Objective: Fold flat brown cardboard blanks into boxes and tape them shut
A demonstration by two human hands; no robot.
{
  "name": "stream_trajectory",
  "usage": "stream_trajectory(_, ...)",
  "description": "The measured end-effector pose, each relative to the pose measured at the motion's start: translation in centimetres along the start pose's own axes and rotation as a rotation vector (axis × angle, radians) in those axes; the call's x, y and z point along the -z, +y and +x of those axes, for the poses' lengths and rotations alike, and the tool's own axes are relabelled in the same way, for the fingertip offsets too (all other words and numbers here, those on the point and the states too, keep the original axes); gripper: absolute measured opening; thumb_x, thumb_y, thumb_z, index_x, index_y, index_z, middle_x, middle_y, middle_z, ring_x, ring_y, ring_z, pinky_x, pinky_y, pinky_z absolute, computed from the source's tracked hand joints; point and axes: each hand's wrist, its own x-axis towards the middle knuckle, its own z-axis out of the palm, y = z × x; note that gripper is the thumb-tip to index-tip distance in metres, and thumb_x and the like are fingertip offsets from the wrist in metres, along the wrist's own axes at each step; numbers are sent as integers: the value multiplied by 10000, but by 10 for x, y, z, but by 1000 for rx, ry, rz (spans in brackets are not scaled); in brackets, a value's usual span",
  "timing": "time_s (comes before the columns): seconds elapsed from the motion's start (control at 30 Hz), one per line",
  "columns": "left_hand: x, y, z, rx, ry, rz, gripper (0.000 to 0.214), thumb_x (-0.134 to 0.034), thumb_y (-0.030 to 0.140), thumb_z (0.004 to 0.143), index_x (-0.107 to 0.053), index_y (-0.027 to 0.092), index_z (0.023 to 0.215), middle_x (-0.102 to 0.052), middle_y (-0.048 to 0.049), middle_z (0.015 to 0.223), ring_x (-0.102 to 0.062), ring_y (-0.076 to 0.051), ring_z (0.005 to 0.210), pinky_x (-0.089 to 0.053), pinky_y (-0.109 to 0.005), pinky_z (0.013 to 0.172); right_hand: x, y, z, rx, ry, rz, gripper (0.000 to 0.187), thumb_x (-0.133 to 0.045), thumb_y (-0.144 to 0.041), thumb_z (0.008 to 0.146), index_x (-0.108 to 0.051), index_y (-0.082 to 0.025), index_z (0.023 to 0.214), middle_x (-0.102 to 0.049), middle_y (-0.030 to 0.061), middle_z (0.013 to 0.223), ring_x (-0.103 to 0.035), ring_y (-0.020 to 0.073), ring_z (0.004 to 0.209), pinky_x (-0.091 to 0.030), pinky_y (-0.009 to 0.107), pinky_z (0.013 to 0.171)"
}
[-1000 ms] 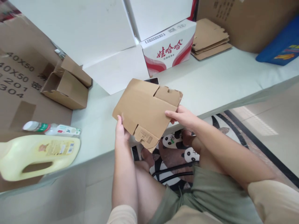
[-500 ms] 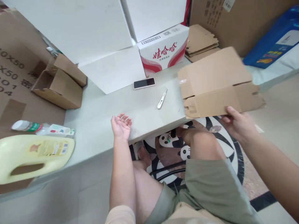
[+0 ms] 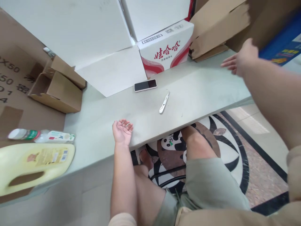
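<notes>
My left hand point(image 3: 122, 130) rests palm up at the near edge of the pale table point(image 3: 199, 88), fingers loosely apart and holding nothing. My right hand point(image 3: 238, 59) reaches out to the far right of the table, its fingers stretched flat. Just above and left of it a flattened brown cardboard box point(image 3: 218, 22) lies tilted on a stack of flat cardboard point(image 3: 209, 51); the hand looks apart from it. A black phone point(image 3: 145, 85) and a white utility knife point(image 3: 164, 102) lie on the table between my hands.
A white and red carton point(image 3: 164, 50) stands behind the phone, with large white boxes behind it. A small open cardboard box point(image 3: 58, 88) sits at left. A yellow jug point(image 3: 35, 163) and a bottle point(image 3: 39, 135) lie near left. A blue box point(image 3: 282, 40) is far right.
My left hand let go of the flattened box and settled on the table edge. My right hand carried the box right and back onto the cardboard stack, then released it.
</notes>
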Motion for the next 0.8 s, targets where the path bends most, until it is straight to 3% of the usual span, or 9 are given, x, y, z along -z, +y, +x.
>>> stream_trajectory(0.17,4,4,1,-30,-34,-37,332,-564,516,820,-584,187,778,-629,8,619,-648,-135,498,-494,-240,514,-39,20,-3,-79,-1,-96,532,-500,-746,864,-683,-246,849,-645,50,570,-567,194,456,-409,332,393)
stream_trajectory(0.3,7,6,-3,-12,-38,-53,325,-518,499,829,-583,185,771,-623,15,614,-641,-123,492,-489,-231,511,-60,36,-17,-159,30,-170,567,-384,-578,985,-617,-191,641,-591,52,501,-422,116,364,-357,296,426)
stream_trajectory(0.4,10,8,-8,-2,-66,-62,336,-561,527,793,-579,192,770,-616,29,621,-638,-113,496,-487,-221,515,-71,30,-29,-151,-9,-234,565,-340,-428,1023,-596,-175,587,-583,45,494,-406,98,375,-353,285,472)
stream_trajectory(0.53,19,15,-15,-17,-44,-151,327,-542,514,806,-576,193,751,-593,35,618,-624,-102,486,-473,-214,502,-95,-1,-40,-77,-85,-351,541,-361,-401,1026,-624,-166,616,-610,48,526,-446,104,421,-375,283,516)
stream_trajectory(0.67,34,23,-20,-20,-43,-233,331,-535,507,832,-588,192,746,-593,25,626,-610,-96,488,-468,-209,507,-145,-30,-44,-2,-186,-433,510,-385,-378,1020,-622,-169,620,-611,43,537,-446,108,432,-367,287,522)
stream_trajectory(0.8,53,33,-21,-27,-31,-283,334,-521,484,868,-586,188,728,-564,26,611,-594,-92,496,-455,-202,513,-221,-47,-47,90,-329,-514,459,-408,-349,1001,-619,-179,629,-631,32,565,-454,111,446,-376,293,542)
